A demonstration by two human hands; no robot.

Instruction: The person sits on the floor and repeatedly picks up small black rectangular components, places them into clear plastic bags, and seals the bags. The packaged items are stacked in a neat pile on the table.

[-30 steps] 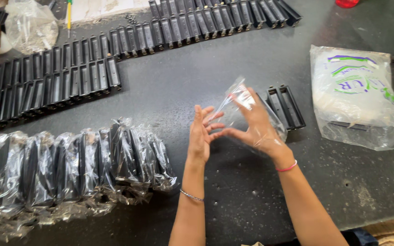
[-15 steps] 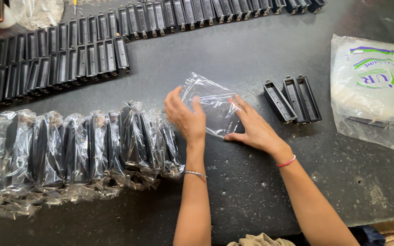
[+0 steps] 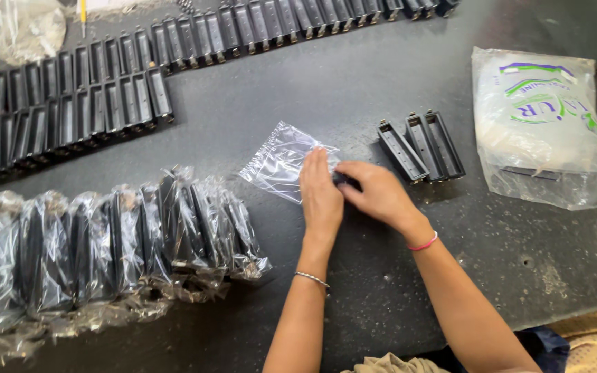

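Head view: both hands at the clear bag

Left hand (image 3: 320,197) lies flat, fingers together, pinning the clear bag (image 3: 281,160) to the worktop (image 3: 354,90). Right hand (image 3: 376,193) pinches a dark piece (image 3: 345,180) at its mouth, mostly hidden. Bag looks light, limp, slippery; best gripped at the open edge.

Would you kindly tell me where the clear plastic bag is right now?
In the head view, the clear plastic bag lies flat on the dark table at centre, under the left hand, left of three loose black parts.
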